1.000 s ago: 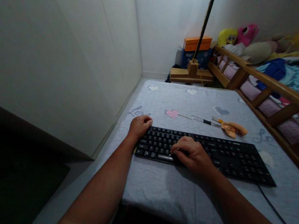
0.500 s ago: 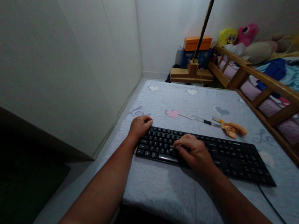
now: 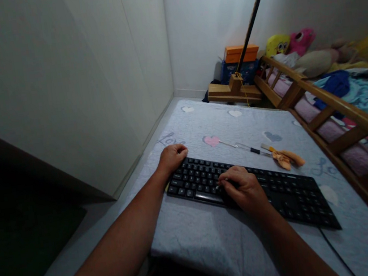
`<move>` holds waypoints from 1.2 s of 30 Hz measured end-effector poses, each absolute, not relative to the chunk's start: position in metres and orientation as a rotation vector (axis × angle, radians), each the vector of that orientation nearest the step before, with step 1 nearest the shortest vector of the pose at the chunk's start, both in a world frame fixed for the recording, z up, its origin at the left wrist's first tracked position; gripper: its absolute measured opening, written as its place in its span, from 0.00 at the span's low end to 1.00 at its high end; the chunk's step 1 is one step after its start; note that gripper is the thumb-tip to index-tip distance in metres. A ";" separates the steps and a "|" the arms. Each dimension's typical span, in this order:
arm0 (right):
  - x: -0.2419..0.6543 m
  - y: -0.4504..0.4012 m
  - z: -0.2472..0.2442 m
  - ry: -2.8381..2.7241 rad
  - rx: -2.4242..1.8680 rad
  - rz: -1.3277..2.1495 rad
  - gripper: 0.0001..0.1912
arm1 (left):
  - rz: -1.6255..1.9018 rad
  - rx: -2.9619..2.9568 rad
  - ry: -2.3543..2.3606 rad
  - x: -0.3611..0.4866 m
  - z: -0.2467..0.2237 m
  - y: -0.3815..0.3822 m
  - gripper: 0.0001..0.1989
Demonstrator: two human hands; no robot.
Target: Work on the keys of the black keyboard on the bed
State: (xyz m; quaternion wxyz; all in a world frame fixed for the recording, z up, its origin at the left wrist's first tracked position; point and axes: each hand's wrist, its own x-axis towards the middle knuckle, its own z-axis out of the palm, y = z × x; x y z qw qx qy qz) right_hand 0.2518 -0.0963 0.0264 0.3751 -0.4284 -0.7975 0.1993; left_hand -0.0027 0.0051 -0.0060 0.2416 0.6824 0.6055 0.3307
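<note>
A black computer keyboard [image 3: 290, 201] lies at a slant on the bed cover, its cable leaving the near right side. At its far left corner, my left hand [image 3: 172, 156] is closed with curled fingers, holding that corner. My right hand [image 3: 243, 187] is over the middle keys, thumb and fingers pinched together. A small pale tip shows at the fingertips, too small to name. Beyond the keyboard lie a thin wire tool with a dark grip [image 3: 255, 150] and a brush [image 3: 266, 147] with an orange cloth [image 3: 283, 159] by it.
A pale cabinet [image 3: 104, 76] rises on the left. To the right runs a wooden bed rail [image 3: 331, 96], with clothes and plush toys behind it. A dark pole on a wooden base [image 3: 232, 91] stands at the far end beside an orange box [image 3: 240, 53].
My right hand has shifted slightly to the right along the keys, still pinched. My left hand stays at the keyboard's corner. The view has tilted a little.
</note>
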 end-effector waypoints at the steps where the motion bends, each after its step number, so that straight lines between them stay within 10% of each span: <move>1: 0.252 -0.096 0.026 -2.046 -1.095 0.507 0.09 | 0.903 1.868 1.653 -0.003 -0.006 0.005 0.12; 36: 0.251 -0.101 0.031 -2.104 -1.019 0.609 0.09 | 0.897 1.869 1.645 -0.003 -0.004 0.004 0.13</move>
